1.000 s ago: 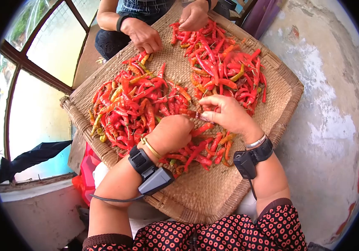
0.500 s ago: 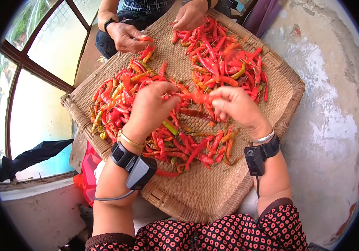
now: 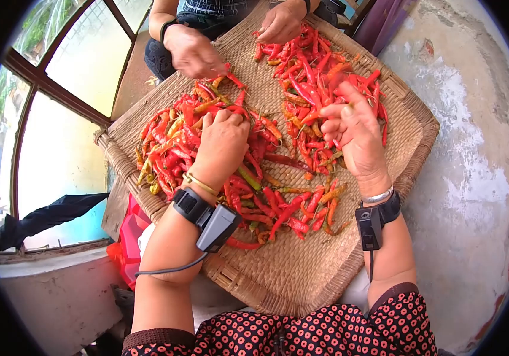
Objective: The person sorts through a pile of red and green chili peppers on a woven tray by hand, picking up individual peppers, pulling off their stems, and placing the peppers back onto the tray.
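My left hand is down on the left heap of red chili peppers, its fingers curled into them around a chili pepper that is mostly hidden. Over the near edge of the right heap of chili peppers, my right hand is turned palm up with its fingers apart, holding nothing. A blurred red shape shows just beyond its fingertips. Both heaps lie on a woven tray; a few peppers are green, yellow or orange. Near me, the left heap spreads into a looser row of peppers.
Across the tray, another person's hand reaches to the left heap, and their other hand is above the right heap. A window and a folded black umbrella are at left. A bare wall stands at right.
My hands have moved apart from the red pepper between them: the left down onto the left heap, the right up and outward, opening. The other person's left-side hand has shifted over the left heap.
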Demonstrator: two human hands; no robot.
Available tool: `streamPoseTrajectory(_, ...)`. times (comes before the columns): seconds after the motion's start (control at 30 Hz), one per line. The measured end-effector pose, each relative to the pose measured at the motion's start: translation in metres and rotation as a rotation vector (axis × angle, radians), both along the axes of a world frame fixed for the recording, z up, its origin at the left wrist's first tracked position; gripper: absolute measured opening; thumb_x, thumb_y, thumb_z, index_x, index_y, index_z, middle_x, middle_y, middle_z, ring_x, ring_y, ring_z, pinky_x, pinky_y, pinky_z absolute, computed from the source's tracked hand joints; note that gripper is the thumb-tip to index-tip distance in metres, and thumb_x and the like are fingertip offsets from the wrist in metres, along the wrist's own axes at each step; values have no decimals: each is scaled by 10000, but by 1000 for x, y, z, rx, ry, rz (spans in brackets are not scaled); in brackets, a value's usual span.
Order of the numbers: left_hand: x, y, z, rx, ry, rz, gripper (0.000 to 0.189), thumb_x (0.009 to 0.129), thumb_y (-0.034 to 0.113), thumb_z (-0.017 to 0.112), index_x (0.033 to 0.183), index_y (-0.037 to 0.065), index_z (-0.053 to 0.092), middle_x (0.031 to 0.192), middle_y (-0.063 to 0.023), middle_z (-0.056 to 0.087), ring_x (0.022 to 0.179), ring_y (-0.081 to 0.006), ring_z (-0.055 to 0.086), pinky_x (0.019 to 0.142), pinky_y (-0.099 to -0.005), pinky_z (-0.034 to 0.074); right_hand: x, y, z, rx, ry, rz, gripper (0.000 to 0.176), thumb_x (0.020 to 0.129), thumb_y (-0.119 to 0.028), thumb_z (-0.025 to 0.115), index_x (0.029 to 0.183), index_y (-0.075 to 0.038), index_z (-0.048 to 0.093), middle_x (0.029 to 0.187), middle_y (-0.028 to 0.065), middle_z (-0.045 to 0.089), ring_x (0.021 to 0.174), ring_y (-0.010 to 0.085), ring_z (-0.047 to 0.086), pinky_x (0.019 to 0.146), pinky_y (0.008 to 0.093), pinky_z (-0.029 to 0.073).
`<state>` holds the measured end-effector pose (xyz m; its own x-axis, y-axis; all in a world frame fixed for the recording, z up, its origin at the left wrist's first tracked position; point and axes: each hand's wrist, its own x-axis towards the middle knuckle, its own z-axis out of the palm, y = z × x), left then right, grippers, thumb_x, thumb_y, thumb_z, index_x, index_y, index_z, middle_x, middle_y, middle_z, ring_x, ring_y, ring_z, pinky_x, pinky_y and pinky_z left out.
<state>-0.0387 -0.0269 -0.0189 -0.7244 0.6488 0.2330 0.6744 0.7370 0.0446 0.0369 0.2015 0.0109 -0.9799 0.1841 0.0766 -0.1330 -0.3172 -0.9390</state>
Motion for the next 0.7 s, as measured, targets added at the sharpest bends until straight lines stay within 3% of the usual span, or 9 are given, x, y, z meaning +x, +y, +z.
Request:
streamPoseTrajectory(0.07, -1, 0, -5, -103, 22, 5, 191, 687, 185, 656, 867, 121, 646, 926, -23, 604, 943, -203, 501, 886, -400, 352, -1, -2, -1, 0, -69, 51, 423, 899, -187, 514, 1261, 2, 404, 900, 95, 624, 695, 106, 597, 629, 221, 488)
streamPoseTrajectory(0.13, 1, 2, 1, -26, -18, -79, 178, 696, 193, 652, 858, 120, 649, 918, -13, 607, 948, -205, 500, 889, -388, 343, 1, -15, 2, 217, -181, 173, 294, 887, -167, 537, 1113, 21, 533, 863, 60, 624, 691, 87, 583, 634, 213, 482)
streamPoseTrajectory(0.2, 8, 9, 14, 124, 15, -131, 186, 701, 180, 661, 867, 97, 644, 859, -35, 612, 875, -221, 534, 826, -371, 398, 3, -27, 3, 307, -196, 207, 294, 863, -122, 572, 1119, 21, 538, 875, 48, 612, 703, 70, 568, 643, 207, 477)
streamPoseTrajectory(0.27, 16, 15, 22, 541, -231, -161, 202, 693, 157, 684, 868, 67, 636, 785, -69, 604, 772, -252, 558, 719, -362, 453, 5, -34, -5, 400, -93, 242, 350, 840, -93, 601, 1163, 11, 514, 868, 34, 593, 713, 60, 555, 652, 204, 471)
streamPoseTrajectory(0.3, 15, 15, 23, 577, -152, -281, 287, 673, 94, 704, 939, 46, 607, 726, -82, 608, 678, -242, 591, 611, -337, 485, 6, -35, -2, 387, -122, 310, 389, 834, -97, 614, 1192, -1, 496, 862, 25, 577, 731, 54, 550, 661, 203, 471)
streamPoseTrajectory(0.4, 29, 25, 25, 751, -453, -196, 385, 676, 58, 703, 1032, 47, 557, 728, -81, 630, 660, -208, 624, 597, -303, 495, 11, -39, 4, 299, -87, 293, 408, 833, -120, 620, 1201, -5, 486, 835, 18, 575, 726, 55, 551, 661, 201, 470)
streamPoseTrajectory(0.6, 30, 21, 27, 749, -611, -218, 410, 707, 98, 713, 1064, 42, 520, 770, -112, 644, 688, -213, 643, 620, -302, 501, 10, -36, 0, 408, -254, 235, 192, 820, -108, 613, 977, -3, 578, 719, -2, 573, 601, 40, 531, 527, 197, 449)
streamPoseTrajectory(0.67, 19, 13, 22, 538, -364, -209, 340, 724, 155, 707, 999, 32, 550, 817, -133, 639, 758, -252, 638, 661, -318, 497, 8, -28, 6, 578, -264, 160, 93, 819, -88, 594, 859, -4, 600, 647, -22, 556, 527, 34, 509, 495, 192, 437)
streamPoseTrajectory(0.7, 15, 11, 23, 497, -397, -119, 336, 728, 214, 695, 972, 22, 569, 848, -147, 619, 808, -284, 612, 696, -357, 485, 7, -21, 7, 572, -233, 130, 99, 825, -92, 589, 874, -6, 596, 663, -11, 564, 533, 39, 515, 494, 191, 437)
